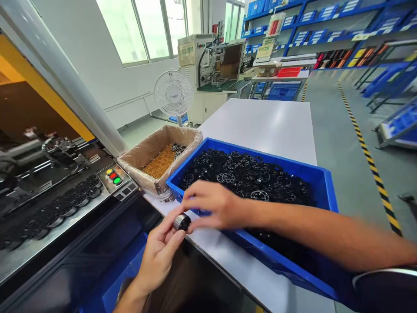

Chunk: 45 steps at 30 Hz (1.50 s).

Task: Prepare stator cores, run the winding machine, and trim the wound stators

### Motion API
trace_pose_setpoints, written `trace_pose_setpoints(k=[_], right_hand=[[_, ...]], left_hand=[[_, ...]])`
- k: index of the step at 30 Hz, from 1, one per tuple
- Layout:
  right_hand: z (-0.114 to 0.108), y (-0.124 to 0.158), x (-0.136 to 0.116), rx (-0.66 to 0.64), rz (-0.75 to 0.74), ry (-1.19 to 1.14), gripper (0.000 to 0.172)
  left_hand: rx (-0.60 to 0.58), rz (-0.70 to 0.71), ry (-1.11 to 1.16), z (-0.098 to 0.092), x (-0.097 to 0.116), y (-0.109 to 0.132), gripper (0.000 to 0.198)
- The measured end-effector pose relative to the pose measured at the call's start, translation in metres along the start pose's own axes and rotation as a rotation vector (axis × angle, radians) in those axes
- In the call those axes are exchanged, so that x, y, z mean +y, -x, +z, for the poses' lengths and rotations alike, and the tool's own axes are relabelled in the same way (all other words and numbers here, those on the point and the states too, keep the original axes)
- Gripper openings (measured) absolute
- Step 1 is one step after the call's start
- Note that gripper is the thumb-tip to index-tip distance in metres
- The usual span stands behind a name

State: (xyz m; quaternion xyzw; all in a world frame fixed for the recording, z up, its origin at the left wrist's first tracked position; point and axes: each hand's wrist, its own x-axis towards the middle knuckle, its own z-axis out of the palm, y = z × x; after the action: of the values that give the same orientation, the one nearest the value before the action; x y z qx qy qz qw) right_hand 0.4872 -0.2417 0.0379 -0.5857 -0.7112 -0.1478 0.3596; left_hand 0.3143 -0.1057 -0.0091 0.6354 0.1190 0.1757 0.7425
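Note:
My left hand (163,245) is closed around a short cylindrical part (182,222) with a silver side and a black toothed end facing right. My right hand (211,204) reaches across from the right, slightly blurred, at the near left edge of the blue bin (329,191). Its thumb is beside the black end and its curved fingers come close to my left fingertips. A gap shows between that thumb and the fingers, with nothing visible in it. Many black, wheel-like parts (260,195) fill the bin, some with silver rings.
Left stands a machine with a row of black round parts (61,208) and coloured push buttons (113,176). A plastic-lined carton (146,178) holds amber and dark pieces. Beyond are a white fan (173,93), a white table (260,121) and blue shelving (302,26).

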Motion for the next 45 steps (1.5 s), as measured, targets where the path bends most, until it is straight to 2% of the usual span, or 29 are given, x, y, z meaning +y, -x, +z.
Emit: trace_pose_setpoints(k=[3, 5, 7, 9, 14, 17, 21, 23, 25, 27, 29, 31, 36, 40, 45], right_hand=[[-0.018, -0.001, 0.042, -0.216, 0.531, 0.235, 0.024], [-0.021, 0.002, 0.067, -0.34, 0.733, 0.361, 0.015], [-0.014, 0.009, 0.082, -0.411, 0.805, 0.408, 0.013], [-0.003, 0.016, 0.087, -0.451, 0.872, 0.451, 0.019], [0.013, 0.022, 0.087, -0.479, 0.943, 0.473, 0.015], [0.009, 0.018, 0.088, -0.448, 0.923, 0.482, 0.009], [-0.001, 0.004, 0.068, -0.361, 0.846, 0.46, 0.01], [-0.004, -0.003, 0.042, -0.225, 0.69, 0.317, 0.012], [-0.006, -0.008, 0.011, -0.046, 0.467, 0.079, 0.01], [-0.005, -0.011, -0.017, 0.062, 0.301, -0.144, 0.009], [-0.002, -0.011, -0.035, 0.062, 0.246, -0.28, 0.013], [0.004, -0.009, -0.043, 0.052, 0.233, -0.369, 0.015], [0.014, 0.0, -0.04, 0.097, 0.215, -0.341, 0.019], [0.012, 0.001, -0.04, 0.061, 0.124, -0.242, 0.032], [0.015, 0.001, -0.038, 0.023, 0.007, -0.191, 0.045]], left_hand=[[0.038, 0.004, -0.081, -0.011, 0.001, -0.004, 0.036], [0.037, -0.015, -0.062, -0.018, 0.001, -0.007, 0.034], [0.026, 0.002, -0.036, -0.022, 0.0, -0.009, 0.035], [0.038, 0.087, -0.074, -0.021, -0.001, -0.009, 0.039], [0.066, 0.354, -0.399, -0.015, 0.0, -0.004, 0.042], [0.092, 0.431, -0.491, -0.02, 0.006, -0.002, 0.044], [0.087, 0.358, -0.439, -0.026, 0.014, -0.001, 0.042], [0.077, 0.286, -0.318, -0.024, 0.015, -0.001, 0.043], [0.054, 0.192, -0.113, -0.019, 0.012, -0.002, 0.045], [0.024, 0.085, 0.102, -0.012, 0.009, -0.003, 0.048], [-0.006, 0.001, 0.253, -0.005, 0.006, -0.003, 0.051], [-0.041, -0.051, 0.331, 0.001, 0.004, -0.003, 0.056], [-0.102, -0.096, 0.407, 0.011, 0.003, -0.003, 0.059], [-0.04, -0.05, 0.387, 0.012, 0.005, -0.001, 0.053], [0.079, 0.067, 0.225, 0.007, 0.011, 0.003, 0.048]])
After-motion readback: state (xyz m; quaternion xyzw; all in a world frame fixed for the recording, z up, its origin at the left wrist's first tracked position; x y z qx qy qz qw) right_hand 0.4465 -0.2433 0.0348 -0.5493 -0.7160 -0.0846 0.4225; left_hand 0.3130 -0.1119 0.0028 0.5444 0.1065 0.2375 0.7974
